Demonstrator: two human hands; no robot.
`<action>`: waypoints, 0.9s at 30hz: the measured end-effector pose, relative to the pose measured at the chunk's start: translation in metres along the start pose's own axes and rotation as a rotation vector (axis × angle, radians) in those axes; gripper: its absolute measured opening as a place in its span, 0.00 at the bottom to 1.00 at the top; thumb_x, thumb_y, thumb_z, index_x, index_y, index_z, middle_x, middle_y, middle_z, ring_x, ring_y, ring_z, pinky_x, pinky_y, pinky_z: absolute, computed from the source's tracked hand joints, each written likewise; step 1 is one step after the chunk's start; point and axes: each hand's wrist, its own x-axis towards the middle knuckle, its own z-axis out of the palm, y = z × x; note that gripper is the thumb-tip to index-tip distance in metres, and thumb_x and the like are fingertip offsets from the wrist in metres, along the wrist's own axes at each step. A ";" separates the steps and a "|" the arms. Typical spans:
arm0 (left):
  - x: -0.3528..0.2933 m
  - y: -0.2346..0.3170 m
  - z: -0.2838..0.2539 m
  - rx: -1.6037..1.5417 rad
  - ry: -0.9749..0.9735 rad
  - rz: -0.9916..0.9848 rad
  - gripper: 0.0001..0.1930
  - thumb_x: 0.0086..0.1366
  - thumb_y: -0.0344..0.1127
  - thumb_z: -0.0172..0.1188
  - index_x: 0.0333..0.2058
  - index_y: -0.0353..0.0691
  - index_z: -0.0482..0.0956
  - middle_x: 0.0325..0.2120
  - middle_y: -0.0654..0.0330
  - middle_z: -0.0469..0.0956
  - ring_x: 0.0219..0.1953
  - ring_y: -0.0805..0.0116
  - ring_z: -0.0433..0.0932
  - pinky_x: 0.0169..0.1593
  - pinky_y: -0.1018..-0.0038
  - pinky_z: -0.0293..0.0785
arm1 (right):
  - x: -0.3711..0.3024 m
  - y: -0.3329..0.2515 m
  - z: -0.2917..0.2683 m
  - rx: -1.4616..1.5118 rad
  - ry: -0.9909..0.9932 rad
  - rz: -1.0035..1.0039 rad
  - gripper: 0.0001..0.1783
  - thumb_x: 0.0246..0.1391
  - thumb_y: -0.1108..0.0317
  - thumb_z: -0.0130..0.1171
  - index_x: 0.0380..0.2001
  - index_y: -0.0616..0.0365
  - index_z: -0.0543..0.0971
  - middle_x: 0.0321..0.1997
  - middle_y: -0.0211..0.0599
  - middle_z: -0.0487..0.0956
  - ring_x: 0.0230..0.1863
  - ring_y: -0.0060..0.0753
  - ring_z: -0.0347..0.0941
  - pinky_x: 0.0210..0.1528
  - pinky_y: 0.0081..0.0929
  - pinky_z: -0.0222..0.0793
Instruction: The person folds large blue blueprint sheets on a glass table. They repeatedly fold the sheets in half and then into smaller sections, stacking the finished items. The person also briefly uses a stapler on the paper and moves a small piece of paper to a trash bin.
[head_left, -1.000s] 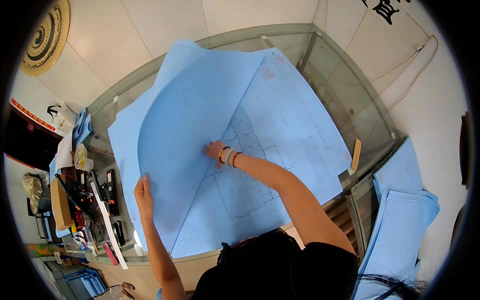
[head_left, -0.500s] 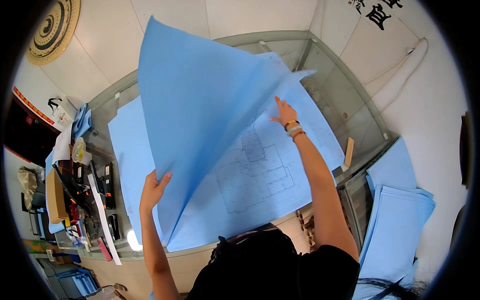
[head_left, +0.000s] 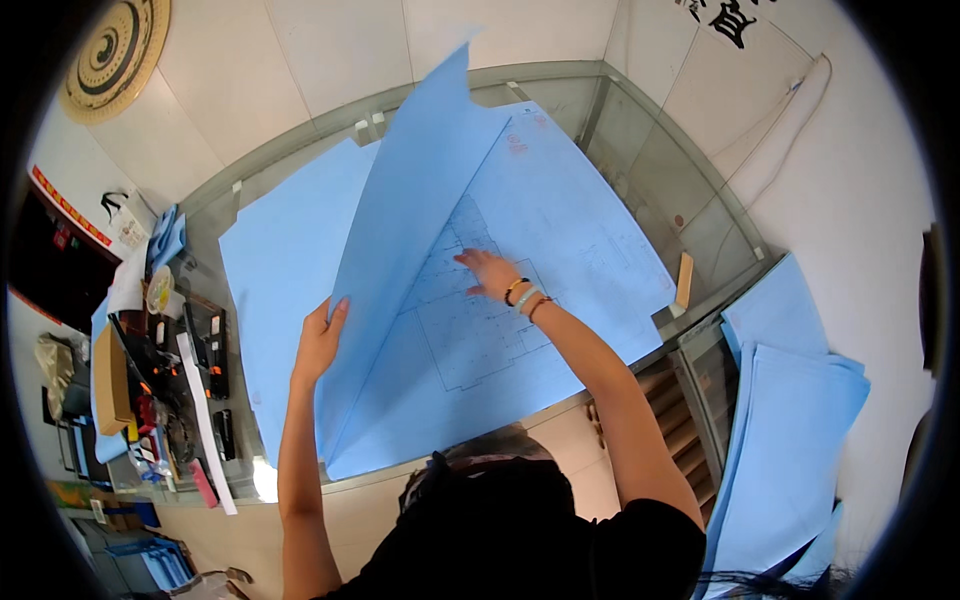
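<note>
My left hand (head_left: 320, 338) is closed on the near left edge of a large blue paper sheet (head_left: 405, 190), thumb on top. The raised sheet stands in a slanting fold, its far corner up near the wall. Beneath it lies a blue drawing sheet (head_left: 570, 220) printed with a thin-lined floor plan and small red marks. My right hand (head_left: 490, 274), with bracelets at the wrist, is over the plan with fingers apart and nothing in them. Whether its fingertips touch the paper I cannot tell. More blue sheets (head_left: 265, 250) lie to the left, partly covered by the fold.
The sheets rest on a glass-topped table (head_left: 660, 150). A wooden block (head_left: 684, 280) sits at its right. Staplers (head_left: 216, 350), a white strip (head_left: 203, 420) and a cardboard box (head_left: 112, 385) crowd the left end. Folded blue sheets (head_left: 790, 430) lie at the right.
The raised sheet has swung over leftward and narrowed into a fold, baring more of the plan. My right hand has moved left and nearer; my left hand has risen slightly, still gripping the edge.
</note>
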 end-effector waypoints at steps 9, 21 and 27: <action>-0.030 -0.028 -0.007 -0.085 0.068 0.064 0.22 0.67 0.37 0.54 0.57 0.34 0.69 0.51 0.50 0.76 0.52 0.65 0.75 0.55 0.72 0.69 | 0.087 -0.044 0.043 -0.123 -0.449 -0.157 0.50 0.35 0.52 0.75 0.62 0.52 0.62 0.61 0.40 0.65 0.58 0.44 0.66 0.55 0.39 0.69; -0.057 -0.028 0.001 0.184 0.115 -0.014 0.20 0.64 0.32 0.57 0.55 0.40 0.73 0.44 0.49 0.79 0.34 0.65 0.78 0.31 0.74 0.70 | 0.131 -0.027 0.061 -0.168 -0.562 -0.219 0.48 0.30 0.49 0.76 0.57 0.53 0.69 0.65 0.43 0.63 0.56 0.46 0.68 0.50 0.41 0.72; -0.062 -0.013 0.000 0.268 0.060 -0.040 0.19 0.64 0.32 0.56 0.54 0.40 0.74 0.45 0.49 0.79 0.39 0.54 0.78 0.37 0.70 0.73 | 0.145 0.034 0.054 -0.212 -0.392 -0.139 0.44 0.31 0.50 0.76 0.53 0.53 0.72 0.62 0.44 0.66 0.54 0.47 0.69 0.48 0.40 0.72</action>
